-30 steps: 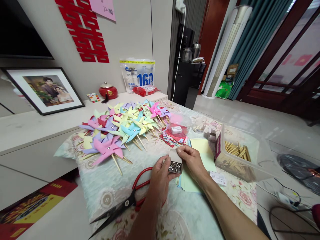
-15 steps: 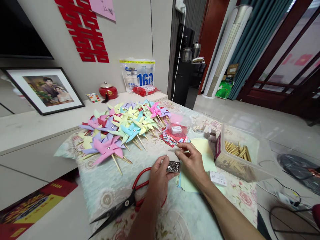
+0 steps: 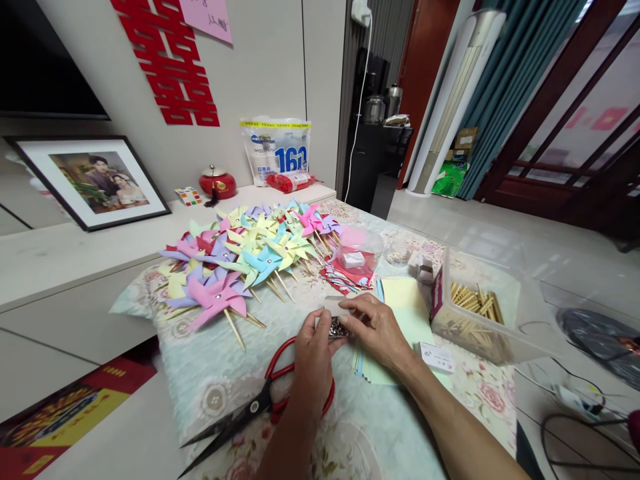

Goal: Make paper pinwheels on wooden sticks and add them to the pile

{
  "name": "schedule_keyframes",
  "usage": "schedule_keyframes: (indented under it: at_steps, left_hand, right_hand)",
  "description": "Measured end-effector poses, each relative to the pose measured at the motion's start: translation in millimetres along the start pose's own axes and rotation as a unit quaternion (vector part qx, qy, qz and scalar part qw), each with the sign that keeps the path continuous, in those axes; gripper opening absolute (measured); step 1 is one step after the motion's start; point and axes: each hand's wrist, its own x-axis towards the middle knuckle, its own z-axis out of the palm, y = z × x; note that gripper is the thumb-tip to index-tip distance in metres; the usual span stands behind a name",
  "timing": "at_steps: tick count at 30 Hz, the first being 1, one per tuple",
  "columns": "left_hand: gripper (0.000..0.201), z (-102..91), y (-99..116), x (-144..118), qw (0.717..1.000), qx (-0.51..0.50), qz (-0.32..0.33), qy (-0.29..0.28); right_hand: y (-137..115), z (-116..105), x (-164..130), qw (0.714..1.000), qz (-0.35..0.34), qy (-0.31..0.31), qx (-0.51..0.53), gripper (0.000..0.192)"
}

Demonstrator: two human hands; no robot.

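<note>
Now the right hand has drawn in over the small box of metal tacks, fingers reaching into it, where half a second ago it hovered apart; the left hand still grips the box from below. Red-handled scissors lie just beside the left wrist (partly hidden by it). Paper pinwheels crowd the floral cloth; a clear tub of wooden sticks stands to the right, by a tiled floor.
</note>
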Motion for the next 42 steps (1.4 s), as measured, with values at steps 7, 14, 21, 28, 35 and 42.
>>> schedule_keyframes:
  at_steps: [7,14,21,28,35,42]
  left_hand:
    - [0.038,-1.6,1,0,1.000,-0.021,-0.016,0.012]
    - [0.034,-3.3,2,0,1.000,-0.016,-0.014,0.011]
    - [0.030,-3.4,0,3,1.000,0.015,0.006,0.008]
    - [0.034,-5.4,-1,4,0.999,0.032,0.008,0.003]
    - [0.028,-1.4,-1,1,1.000,0.007,-0.007,0.001]
    - [0.035,1.1,1,0,0.999,0.021,-0.021,-0.021]
  right_hand:
    - [8,4,1,0.999,-0.018,-0.004,0.031,0.027]
    - [-1,1,-1,0.998,-0.037,-0.045,-0.034,0.039]
    - [-5,0,-6,0.988,-0.087,-0.044,-0.123,0.056]
    - [-17,-3,-8,0.965,-0.121,-0.067,-0.224,0.036]
    - [-23,-4,-9,0.936,-0.126,-0.076,-0.319,0.018]
    - [-21,-30,-15,0.932,-0.114,-0.043,-0.340,0.021]
